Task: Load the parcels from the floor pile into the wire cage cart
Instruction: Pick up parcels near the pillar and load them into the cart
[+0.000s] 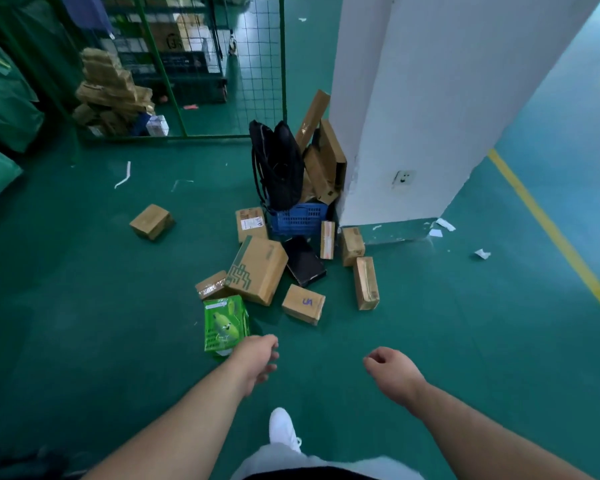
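Both arms are stretched forward low in the frame, the left hand (258, 358) loosely open beside the green box (225, 325), the right hand (392, 370) loosely curled, nothing held.

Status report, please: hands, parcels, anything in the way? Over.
Both empty, loosely open: left hand, right hand. On floor: parcel pile, green box nearest left hand. Beyond: wire cage cart; backpack behind pile.

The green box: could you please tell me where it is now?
Head view: the green box lies on the floor at the pile's near left edge, just beyond the left hand.
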The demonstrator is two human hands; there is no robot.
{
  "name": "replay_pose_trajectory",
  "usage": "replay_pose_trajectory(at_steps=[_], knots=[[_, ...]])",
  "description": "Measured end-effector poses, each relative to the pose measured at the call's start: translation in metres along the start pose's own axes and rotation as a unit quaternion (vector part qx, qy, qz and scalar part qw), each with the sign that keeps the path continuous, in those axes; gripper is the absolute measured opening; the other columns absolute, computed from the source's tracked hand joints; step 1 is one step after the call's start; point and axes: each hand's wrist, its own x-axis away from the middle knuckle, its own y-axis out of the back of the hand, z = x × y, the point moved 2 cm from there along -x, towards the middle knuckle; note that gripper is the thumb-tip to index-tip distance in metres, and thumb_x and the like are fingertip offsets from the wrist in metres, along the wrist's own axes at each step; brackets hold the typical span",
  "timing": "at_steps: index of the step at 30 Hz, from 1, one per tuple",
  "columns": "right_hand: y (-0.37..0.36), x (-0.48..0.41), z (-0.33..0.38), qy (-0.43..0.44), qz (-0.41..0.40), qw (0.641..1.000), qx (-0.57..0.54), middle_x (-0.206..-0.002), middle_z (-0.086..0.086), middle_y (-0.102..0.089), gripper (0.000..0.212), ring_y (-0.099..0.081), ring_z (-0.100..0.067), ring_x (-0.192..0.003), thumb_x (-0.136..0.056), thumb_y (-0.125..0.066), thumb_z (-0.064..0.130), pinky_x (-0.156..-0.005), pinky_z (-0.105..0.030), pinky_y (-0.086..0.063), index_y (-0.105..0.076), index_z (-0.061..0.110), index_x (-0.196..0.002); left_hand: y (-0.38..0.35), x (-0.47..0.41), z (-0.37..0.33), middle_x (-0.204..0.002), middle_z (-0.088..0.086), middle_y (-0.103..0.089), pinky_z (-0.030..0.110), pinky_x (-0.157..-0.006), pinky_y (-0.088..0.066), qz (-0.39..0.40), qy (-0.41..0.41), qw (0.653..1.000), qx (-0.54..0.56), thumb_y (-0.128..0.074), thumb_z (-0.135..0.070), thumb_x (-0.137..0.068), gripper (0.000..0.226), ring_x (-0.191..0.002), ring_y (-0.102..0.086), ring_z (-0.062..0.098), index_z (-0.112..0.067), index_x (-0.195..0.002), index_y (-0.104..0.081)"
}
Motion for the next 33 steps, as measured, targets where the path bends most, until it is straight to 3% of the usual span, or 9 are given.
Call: replay_pose_trajectory(at_steps=[4, 9, 13, 16, 20, 22, 25, 29, 33], knots=[[0.017, -0.041, 0.041, -0.012, -0.017, 1.0, -0.004, -0.076, 0.001, -0.064, 0.017, -0.054, -0.016, -0.062, -0.095, -0.053, 0.025, -0.059, -0.025, -0.044, -0.067, 0.016, -0.092, 0.006, -0.035, -0.067, -0.098, 0.003, -0.068, 0.028, -0.062, -0.043, 0.002, -0.014, 1.0, 0.017, -0.051, -0.029, -0.102, 0.019, -0.075, -0.061, 0.018, -0.014, -0.103, -0.065], [0.022, -0.089, 0.089, 0.034, 0.055, 0.995, 0.071, -0.09, 0.006, -0.07, 0.018, -0.061, -0.011, -0.076, -0.098, -0.053, 0.029, -0.062, -0.022, -0.044, -0.068, 0.019, -0.098, 0.009, -0.081, -0.102, -0.102, 0.006, -0.07, 0.03, -0.065, -0.045, 0.0, 0.031, 0.998, 0.048, -0.051, -0.028, -0.102, 0.022, -0.078, -0.062, 0.019, -0.012, -0.108, -0.066], [0.035, -0.165, 0.123, 0.056, 0.102, 0.984, 0.132, -0.085, 0.001, -0.068, 0.026, -0.054, -0.014, -0.068, -0.096, -0.05, 0.028, -0.058, -0.025, -0.043, -0.069, 0.01, -0.099, 0.01, -0.123, -0.12, -0.092, 0.004, -0.065, 0.028, -0.062, -0.041, -0.027, 0.082, 0.994, 0.064, -0.051, -0.026, -0.1, 0.017, -0.068, -0.057, 0.019, -0.015, -0.098, -0.063], [0.051, -0.224, 0.156, 0.075, 0.144, 0.967, 0.196, -0.091, 0.002, -0.07, 0.023, -0.059, -0.013, -0.072, -0.098, -0.05, 0.03, -0.06, -0.022, -0.045, -0.069, 0.017, -0.101, 0.019, -0.144, -0.141, -0.089, 0.004, -0.065, 0.027, -0.059, -0.038, -0.064, 0.103, 0.988, 0.094, -0.052, -0.023, -0.098, 0.014, -0.067, -0.055, 0.018, -0.016, -0.096, -0.063], [0.073, -0.297, 0.218, 0.106, 0.198, 0.937, 0.269, -0.108, -0.009, -0.071, 0.026, -0.062, -0.018, -0.085, -0.103, -0.049, 0.03, -0.076, -0.029, -0.05, -0.067, 0.013, -0.107, 0.035, -0.168, -0.169, -0.091, 0.007, -0.066, 0.027, -0.057, -0.034, -0.139, 0.088, 0.973, 0.161, -0.053, -0.019, -0.1, 0.013, -0.071, -0.058, 0.022, -0.013, -0.095, -0.063], [0.081, -0.327, 0.249, 0.108, 0.22, 0.921, 0.304, -0.122, -0.016, -0.068, 0.035, -0.066, -0.026, -0.106, -0.106, -0.047, 0.029, -0.089, -0.034, -0.051, -0.066, 0.003, -0.12, 0.038, -0.175, -0.173, -0.093, 0.007, -0.068, 0.027, -0.056, -0.035, -0.169, 0.091, 0.959, 0.207, -0.054, -0.02, -0.1, 0.012, -0.074, -0.061, 0.023, -0.013, -0.096, -0.063], [0.083, -0.365, 0.289, 0.117, 0.201, 0.913, 0.336, -0.13, -0.021, -0.064, 0.037, -0.059, -0.035, -0.122, -0.106, -0.045, 0.022, -0.098, -0.036, -0.047, -0.062, -0.003, -0.128, 0.034, -0.179, -0.166, -0.089, 0.007, -0.067, 0.026, -0.053, -0.035, -0.171, 0.123, 0.937, 0.278, -0.056, -0.021, -0.101, 0.012, -0.069, -0.059, 0.021, -0.012, -0.102, -0.064], [0.055, -0.403, 0.322, 0.119, 0.209, 0.899, 0.367, -0.133, -0.029, -0.06, 0.039, -0.058, -0.041, -0.122, -0.106, -0.047, 0.021, -0.095, -0.038, -0.048, -0.06, -0.007, -0.13, 0.041, -0.211, -0.151, -0.087, 0.002, -0.066, 0.026, -0.058, -0.036, -0.169, 0.176, 0.93, 0.274, -0.055, -0.021, -0.1, 0.012, -0.069, -0.058, 0.019, -0.015, -0.096, -0.064], [0.02, -0.434, 0.321, 0.095, 0.238, 0.878, 0.404, -0.125, -0.008, -0.068, 0.031, -0.063, -0.023, -0.103, -0.103, -0.052, 0.034, -0.087, -0.03, -0.048, -0.066, 0.014, -0.124, 0.057, -0.27, -0.139, -0.086, 0.006, -0.063, 0.027, -0.057, -0.033, -0.166, 0.194, 0.935, 0.247, -0.053, -0.017, -0.1, 0.014, -0.066, -0.054, 0.019, -0.015, -0.088, -0.06]])
